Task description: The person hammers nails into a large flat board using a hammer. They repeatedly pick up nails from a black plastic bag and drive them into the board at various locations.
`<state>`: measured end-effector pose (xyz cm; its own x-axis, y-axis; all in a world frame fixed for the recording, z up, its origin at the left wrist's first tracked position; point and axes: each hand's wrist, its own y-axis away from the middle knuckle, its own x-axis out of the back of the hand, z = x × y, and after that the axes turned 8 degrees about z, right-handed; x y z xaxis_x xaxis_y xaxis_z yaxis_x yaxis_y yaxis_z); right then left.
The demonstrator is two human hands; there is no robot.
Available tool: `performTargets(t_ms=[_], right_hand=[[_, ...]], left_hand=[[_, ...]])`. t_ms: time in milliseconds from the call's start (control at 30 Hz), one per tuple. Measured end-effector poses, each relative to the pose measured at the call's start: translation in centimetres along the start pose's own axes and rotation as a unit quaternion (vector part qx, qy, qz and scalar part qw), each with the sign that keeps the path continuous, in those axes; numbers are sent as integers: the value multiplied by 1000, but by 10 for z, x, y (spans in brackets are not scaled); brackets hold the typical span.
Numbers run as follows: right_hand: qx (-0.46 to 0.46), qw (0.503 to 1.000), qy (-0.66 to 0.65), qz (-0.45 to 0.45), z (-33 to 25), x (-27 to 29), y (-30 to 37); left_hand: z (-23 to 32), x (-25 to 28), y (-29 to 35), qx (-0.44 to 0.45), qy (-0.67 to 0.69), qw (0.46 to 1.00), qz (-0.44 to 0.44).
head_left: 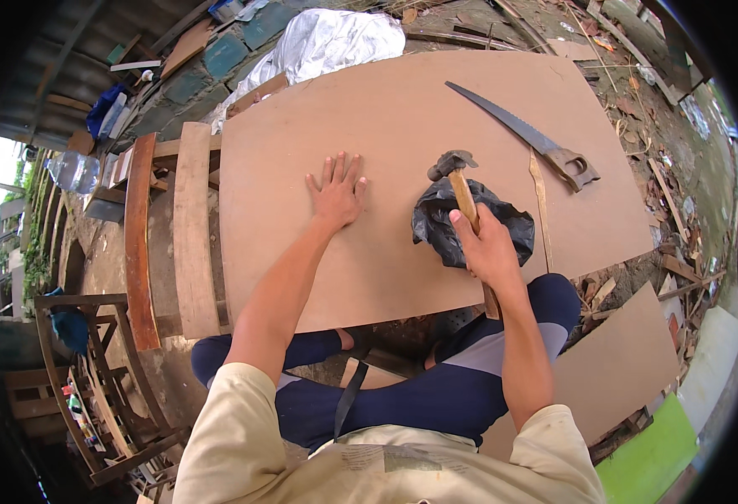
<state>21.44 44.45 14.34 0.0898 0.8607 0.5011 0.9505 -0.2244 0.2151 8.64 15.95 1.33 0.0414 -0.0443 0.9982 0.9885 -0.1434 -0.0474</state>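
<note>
A broad brown board (302, 277) lies in front of me like a tabletop. My left hand (339, 191) rests flat on it with the fingers spread, holding nothing. My right hand (488, 245) is wrapped round the wooden handle of a claw hammer (463, 195), its dark metal head pointing away from me. Under the hammer sits a crumpled black plastic bag (436, 225); its contents are hidden. Farther right lies a handsaw (524, 130) with a wooden handle. Between the bag and the saw handle runs a thin, uneven wood strip (540, 206).
Two wooden slats, one reddish (141, 244) and one pale (194, 231), stand left of the board. A wooden frame (104, 378) is at lower left. White sheeting (335, 44) lies beyond the far edge. Another brown board (621, 370) and a green panel (650, 454) lie at lower right.
</note>
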Motion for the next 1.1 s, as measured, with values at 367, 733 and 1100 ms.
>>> performTargets(t_ms=[367,733,1100], right_hand=[[-54,991,-100,68,4,34,-12],[-63,997,-7,-45,56,36,-35],[-36,988,127,80,44,29,-41]], left_hand=[[-6,52,5,-90,-95,980,-150],[49,50,-6,-97,217,970,59],[163,36,24,-300,193,932,57]])
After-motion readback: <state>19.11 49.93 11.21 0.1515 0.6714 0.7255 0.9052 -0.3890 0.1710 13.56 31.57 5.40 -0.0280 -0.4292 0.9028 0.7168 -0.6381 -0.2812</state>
